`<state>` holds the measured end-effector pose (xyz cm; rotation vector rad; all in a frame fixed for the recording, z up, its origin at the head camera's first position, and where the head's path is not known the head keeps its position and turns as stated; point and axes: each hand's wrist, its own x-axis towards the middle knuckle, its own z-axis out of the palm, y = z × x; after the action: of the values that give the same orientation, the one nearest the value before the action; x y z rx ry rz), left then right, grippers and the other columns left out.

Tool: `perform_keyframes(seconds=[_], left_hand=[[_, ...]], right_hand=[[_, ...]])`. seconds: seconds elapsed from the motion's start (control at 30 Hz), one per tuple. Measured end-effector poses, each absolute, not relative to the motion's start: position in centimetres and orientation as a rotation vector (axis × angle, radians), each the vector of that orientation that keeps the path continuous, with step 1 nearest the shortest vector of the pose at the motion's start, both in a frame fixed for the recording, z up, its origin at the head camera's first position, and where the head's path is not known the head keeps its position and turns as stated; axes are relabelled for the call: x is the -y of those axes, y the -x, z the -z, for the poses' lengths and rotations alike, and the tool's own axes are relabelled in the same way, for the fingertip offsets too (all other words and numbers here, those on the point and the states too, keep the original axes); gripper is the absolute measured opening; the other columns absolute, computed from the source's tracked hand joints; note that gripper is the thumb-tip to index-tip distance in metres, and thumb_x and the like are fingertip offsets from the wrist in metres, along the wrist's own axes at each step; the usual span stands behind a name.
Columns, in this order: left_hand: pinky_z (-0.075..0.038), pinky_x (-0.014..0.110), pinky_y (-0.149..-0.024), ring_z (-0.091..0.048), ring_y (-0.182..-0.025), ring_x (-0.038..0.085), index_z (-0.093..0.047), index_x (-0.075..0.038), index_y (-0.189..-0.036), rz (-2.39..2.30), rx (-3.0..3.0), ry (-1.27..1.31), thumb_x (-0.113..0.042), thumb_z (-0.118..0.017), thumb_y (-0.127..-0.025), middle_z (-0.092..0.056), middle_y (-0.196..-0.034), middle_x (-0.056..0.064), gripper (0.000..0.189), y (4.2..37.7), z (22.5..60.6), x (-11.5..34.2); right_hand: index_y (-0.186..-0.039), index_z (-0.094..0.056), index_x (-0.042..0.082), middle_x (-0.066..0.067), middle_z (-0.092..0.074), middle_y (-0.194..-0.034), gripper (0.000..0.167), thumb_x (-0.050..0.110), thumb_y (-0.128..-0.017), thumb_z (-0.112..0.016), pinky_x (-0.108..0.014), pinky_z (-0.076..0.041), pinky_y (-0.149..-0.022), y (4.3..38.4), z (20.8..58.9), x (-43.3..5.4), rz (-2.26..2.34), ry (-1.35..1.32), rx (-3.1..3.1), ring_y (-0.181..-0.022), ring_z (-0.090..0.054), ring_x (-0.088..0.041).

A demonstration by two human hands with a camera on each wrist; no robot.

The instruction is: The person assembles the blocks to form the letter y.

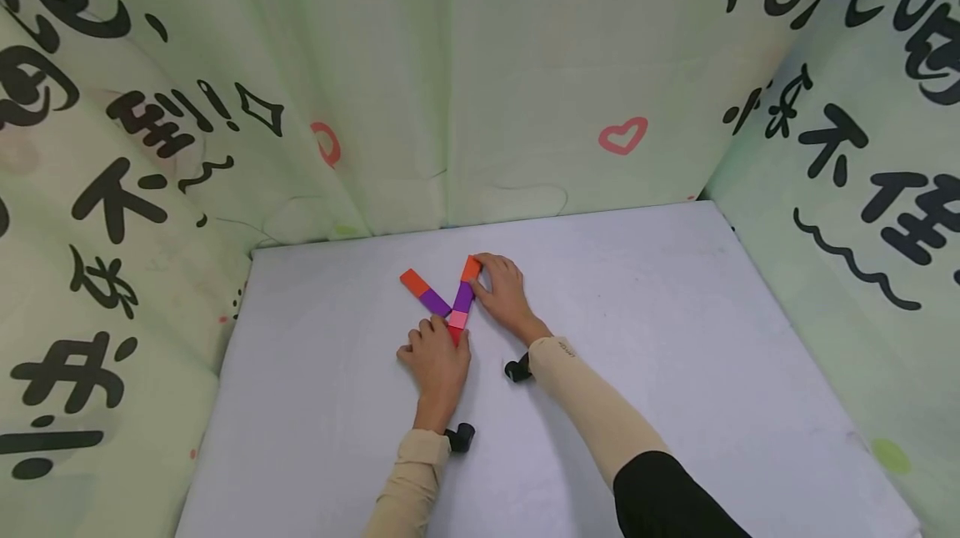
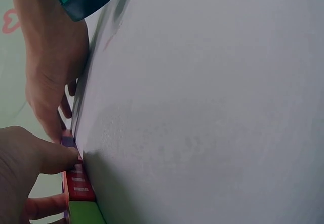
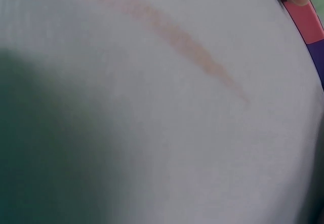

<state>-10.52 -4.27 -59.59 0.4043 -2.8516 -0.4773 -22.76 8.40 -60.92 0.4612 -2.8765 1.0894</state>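
Observation:
Flat coloured blocks form a Y on the white table in the head view. Its right line runs from an orange block (image 1: 471,269) through a purple block (image 1: 463,297) and a pink block (image 1: 457,319) to a red block (image 1: 455,334). The left branch has another orange block (image 1: 413,282) and purple block (image 1: 434,302). My left hand (image 1: 437,359) pinches the lower stem, thumb along the red block's side, fingers opposite. A green block (image 2: 85,212) shows in the left wrist view, hidden from above. My right hand (image 1: 506,292) touches the right line's upper end with thumb and forefinger.
The white tabletop (image 1: 660,313) spreads around the blocks. Pale green curtains (image 1: 540,104) with black lettering and red hearts hang behind and at both sides. A small black device (image 1: 461,438) sits at the left wrist, another black device (image 1: 517,369) at the right.

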Motion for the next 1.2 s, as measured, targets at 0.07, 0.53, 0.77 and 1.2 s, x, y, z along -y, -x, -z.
perform_keyframes(seconds=[0.07, 0.53, 0.77, 1.2], left_hand=[[-0.043, 0.058, -0.083, -0.061, -0.099, 0.038, -0.063, 0.001, -0.113, 0.472, 2.846, -0.402, -0.038, -0.076, -0.093, -0.066, -0.106, 0.02, 0.045, 10.54, 59.66, 4.28], [-0.045, 0.058, -0.085, -0.062, -0.101, 0.038, -0.063, 0.002, -0.116, 0.411, 2.85, -0.412, -0.043, -0.073, -0.095, -0.067, -0.106, 0.02, 0.051, 10.88, 59.56, 4.27], [-0.045, 0.058, -0.087, -0.062, -0.1, 0.038, -0.063, 0.001, -0.112, 0.409, 2.844, -0.381, -0.04, -0.073, -0.095, -0.068, -0.107, 0.02, 0.046, 10.71, 59.49, 4.54], [-0.045, 0.057, -0.09, -0.062, -0.102, 0.037, -0.063, 0.0, -0.114, 0.402, 2.881, -0.373, -0.04, -0.074, -0.095, -0.068, -0.108, 0.019, 0.045, 10.85, 59.6, 4.8]], right_hand=[[-0.15, -0.053, 0.01, -0.01, -0.055, -0.155, 0.051, 0.027, -0.103, -0.064, -0.059, -0.027, -0.124, 22.81, 60.93, -8.42, -1.088, -0.469, 2.87, -0.147, -0.042, -0.035], [-0.152, -0.05, 0.011, -0.01, -0.053, -0.156, 0.056, 0.033, -0.102, -0.064, -0.059, -0.027, -0.125, 23.12, 61.34, -8.38, -1.04, -0.487, 2.891, -0.148, -0.04, -0.034], [-0.153, -0.049, 0.012, -0.01, -0.052, -0.158, 0.058, 0.034, -0.103, -0.064, -0.058, -0.025, -0.125, 23.25, 61.57, -8.36, -1.029, -0.483, 2.914, -0.149, -0.039, -0.033], [-0.152, -0.05, 0.01, -0.011, -0.052, -0.157, 0.058, 0.036, -0.102, -0.064, -0.058, -0.025, -0.126, 22.97, 61.22, -8.48, -1.015, -0.494, 2.919, -0.149, -0.039, -0.034]])
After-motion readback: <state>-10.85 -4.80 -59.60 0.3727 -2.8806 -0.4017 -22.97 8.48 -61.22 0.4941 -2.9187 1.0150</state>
